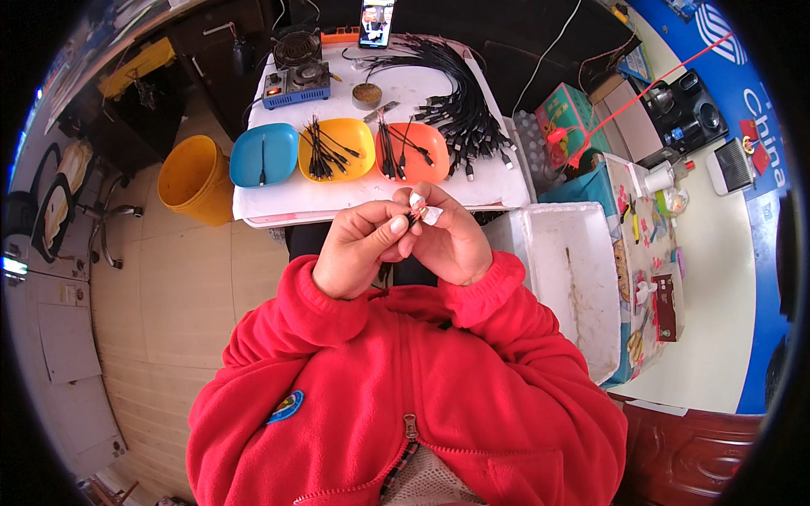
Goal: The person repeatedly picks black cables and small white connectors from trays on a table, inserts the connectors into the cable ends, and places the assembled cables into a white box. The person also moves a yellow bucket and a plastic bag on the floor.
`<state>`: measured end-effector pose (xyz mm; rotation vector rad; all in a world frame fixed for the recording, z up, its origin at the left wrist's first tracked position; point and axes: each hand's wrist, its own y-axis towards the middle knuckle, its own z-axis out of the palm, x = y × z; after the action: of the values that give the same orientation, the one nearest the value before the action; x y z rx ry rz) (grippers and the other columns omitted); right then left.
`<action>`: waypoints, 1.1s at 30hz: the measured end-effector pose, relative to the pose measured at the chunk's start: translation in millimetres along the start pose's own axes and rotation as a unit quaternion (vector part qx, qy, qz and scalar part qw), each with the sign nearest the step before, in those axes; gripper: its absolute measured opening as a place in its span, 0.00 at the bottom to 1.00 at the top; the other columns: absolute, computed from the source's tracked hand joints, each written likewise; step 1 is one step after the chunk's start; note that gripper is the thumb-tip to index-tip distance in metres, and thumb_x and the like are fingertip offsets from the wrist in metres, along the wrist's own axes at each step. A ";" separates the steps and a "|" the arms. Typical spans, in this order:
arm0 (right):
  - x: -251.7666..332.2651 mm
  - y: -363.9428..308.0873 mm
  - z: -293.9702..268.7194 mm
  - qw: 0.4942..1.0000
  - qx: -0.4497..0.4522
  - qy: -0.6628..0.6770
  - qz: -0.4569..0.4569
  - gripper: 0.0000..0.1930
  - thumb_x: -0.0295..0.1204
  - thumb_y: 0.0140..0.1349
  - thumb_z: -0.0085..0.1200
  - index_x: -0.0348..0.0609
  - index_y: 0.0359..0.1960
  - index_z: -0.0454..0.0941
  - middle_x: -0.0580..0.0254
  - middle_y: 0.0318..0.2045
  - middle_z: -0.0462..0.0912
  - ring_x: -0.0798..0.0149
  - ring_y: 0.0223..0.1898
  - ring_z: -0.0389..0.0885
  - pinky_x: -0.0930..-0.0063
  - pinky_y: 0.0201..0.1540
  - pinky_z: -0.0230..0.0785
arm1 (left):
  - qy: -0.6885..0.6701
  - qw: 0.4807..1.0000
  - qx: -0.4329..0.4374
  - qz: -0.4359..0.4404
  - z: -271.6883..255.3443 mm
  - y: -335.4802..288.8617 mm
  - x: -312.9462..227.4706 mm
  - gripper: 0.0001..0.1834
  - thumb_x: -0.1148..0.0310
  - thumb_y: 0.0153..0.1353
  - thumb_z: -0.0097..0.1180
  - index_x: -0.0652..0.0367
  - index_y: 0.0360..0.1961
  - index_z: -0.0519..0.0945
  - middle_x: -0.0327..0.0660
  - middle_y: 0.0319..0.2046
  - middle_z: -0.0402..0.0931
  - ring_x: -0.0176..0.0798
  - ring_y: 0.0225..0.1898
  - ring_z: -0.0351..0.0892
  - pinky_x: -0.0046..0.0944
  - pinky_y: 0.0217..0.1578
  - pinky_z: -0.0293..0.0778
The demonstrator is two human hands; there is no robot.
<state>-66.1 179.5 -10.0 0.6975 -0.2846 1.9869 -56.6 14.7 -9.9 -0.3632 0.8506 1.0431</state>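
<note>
Red sleeves (498,291) bending inward; left hand (358,240) and right hand (456,240) meeting, fingertips (396,225) pinching small black piece (413,218) between them. White desk (337,197) carrying three trays (246,160); yellow bucket (218,198) standing on tiled floor (186,287).

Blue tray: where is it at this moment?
In the head view, the blue tray lies on the left side of the white tabletop, toward its near edge, directly left of the yellow tray.

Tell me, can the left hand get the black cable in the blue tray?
Probably yes: nothing covers the black cable in the blue tray, which sits ahead and leftward, though the left hand is busy with a dark piece.
</note>
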 end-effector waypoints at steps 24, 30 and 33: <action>-0.9 15.4 -27.1 0.994 -0.001 -0.064 0.084 0.11 0.33 0.66 0.52 0.45 0.46 0.68 0.69 0.43 0.72 0.77 0.35 0.71 0.78 0.42 0.70 | 0.020 0.997 -0.019 -0.068 -19.9 6.5 2.4 0.10 0.72 0.67 0.52 0.70 0.38 0.81 0.36 0.24 0.75 0.23 0.24 0.66 0.22 0.24 0.60; 34.4 13.7 -17.7 0.865 -0.048 -0.500 -0.024 0.18 0.46 0.71 0.42 0.43 0.34 0.69 0.71 0.24 0.69 0.77 0.26 0.67 0.81 0.29 0.61 | 0.063 0.996 -0.027 -0.059 -22.9 6.2 1.5 0.10 0.72 0.67 0.52 0.70 0.38 0.81 0.36 0.24 0.75 0.23 0.23 0.65 0.23 0.23 0.60; 33.1 10.0 -3.6 0.699 -0.015 -0.704 -0.122 0.19 0.40 0.69 0.46 0.38 0.25 0.69 0.62 0.17 0.69 0.67 0.20 0.70 0.73 0.23 0.61 | 0.085 0.994 -0.026 -0.063 -21.7 3.8 2.9 0.10 0.72 0.67 0.52 0.70 0.38 0.81 0.35 0.24 0.75 0.22 0.23 0.64 0.23 0.23 0.59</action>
<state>-88.0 200.3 7.2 2.0155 -1.0359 0.7934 -68.7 4.5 -25.5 -0.5491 0.9413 0.9282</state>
